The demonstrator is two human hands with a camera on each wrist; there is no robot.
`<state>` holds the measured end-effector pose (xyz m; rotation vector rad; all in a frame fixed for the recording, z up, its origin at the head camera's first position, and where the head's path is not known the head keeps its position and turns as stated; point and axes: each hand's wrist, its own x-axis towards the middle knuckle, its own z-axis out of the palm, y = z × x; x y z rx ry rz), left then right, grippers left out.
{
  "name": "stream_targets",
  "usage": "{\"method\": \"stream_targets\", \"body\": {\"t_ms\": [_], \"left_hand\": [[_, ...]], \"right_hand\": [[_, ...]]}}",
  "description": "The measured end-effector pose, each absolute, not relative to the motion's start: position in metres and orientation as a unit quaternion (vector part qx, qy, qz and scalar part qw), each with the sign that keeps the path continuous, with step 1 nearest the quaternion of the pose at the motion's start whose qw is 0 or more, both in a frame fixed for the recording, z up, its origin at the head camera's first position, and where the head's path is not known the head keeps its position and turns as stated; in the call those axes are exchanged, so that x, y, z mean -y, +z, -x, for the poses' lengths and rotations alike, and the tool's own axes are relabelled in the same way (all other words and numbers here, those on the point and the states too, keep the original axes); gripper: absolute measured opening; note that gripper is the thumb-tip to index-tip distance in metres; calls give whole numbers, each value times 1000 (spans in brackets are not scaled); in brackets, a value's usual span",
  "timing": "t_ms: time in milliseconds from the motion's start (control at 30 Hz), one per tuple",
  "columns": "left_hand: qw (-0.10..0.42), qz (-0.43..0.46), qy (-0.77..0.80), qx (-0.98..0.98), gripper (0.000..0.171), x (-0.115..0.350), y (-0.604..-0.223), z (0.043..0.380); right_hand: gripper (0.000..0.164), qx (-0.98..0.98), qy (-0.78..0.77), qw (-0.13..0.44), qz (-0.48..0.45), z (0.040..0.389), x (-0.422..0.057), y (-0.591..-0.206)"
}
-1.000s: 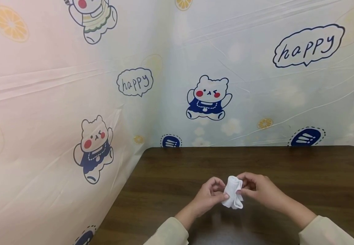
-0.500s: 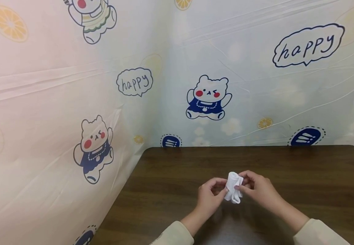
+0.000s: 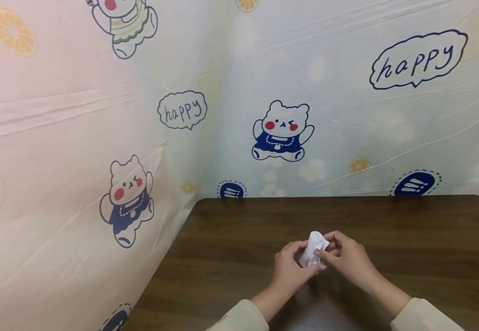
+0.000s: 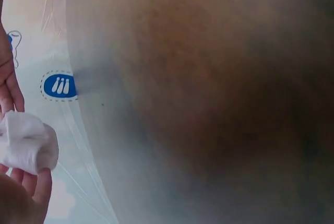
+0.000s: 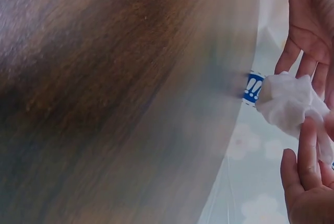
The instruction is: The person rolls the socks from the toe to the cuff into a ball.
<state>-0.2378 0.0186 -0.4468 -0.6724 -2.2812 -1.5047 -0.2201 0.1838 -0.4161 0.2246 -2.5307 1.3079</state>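
Note:
A small roll of white cloth (image 3: 314,243) with loose folds is held between both hands, over the table. My left hand (image 3: 287,270) grips its left side, fingers behind and thumb across the lower end. From the right, my right hand (image 3: 352,257) pinches the folded edge, its thumb on the near face. The left wrist view shows the white bundle (image 4: 30,143) at the left border, with fingers above and below it. In the right wrist view the cloth (image 5: 289,101) looks puckered, a fold hanging between the fingers. Parts of both hands are cut off in the wrist views.
A dark brown wooden table (image 3: 222,239) with rounded corners lies under the hands. Behind it and along its left side hang pale sheets (image 3: 222,151) printed with bears, orange slices and the word "happy".
The cloth has risen slightly from its place a second ago and looks more compact. My left hand has moved right, its thumb now across the lower folds. My right thumb has shifted left over the cloth.

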Motion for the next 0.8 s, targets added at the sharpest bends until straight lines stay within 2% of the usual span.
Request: {"method": "stream_targets", "body": {"t_ms": [433,567,800], "left_hand": [[222,229,-516,795,38,-21,-450,239],[209,236,-520,794,33,-20,-450,240],[151,262,-546,781,29,-17,-450,240]], "right_hand": [[38,856,500,102,-80,216,-181,-410],[36,853,503,106,-86,216,-181,-413],[28,854,490,143,-100,217,-184,-419]]}}
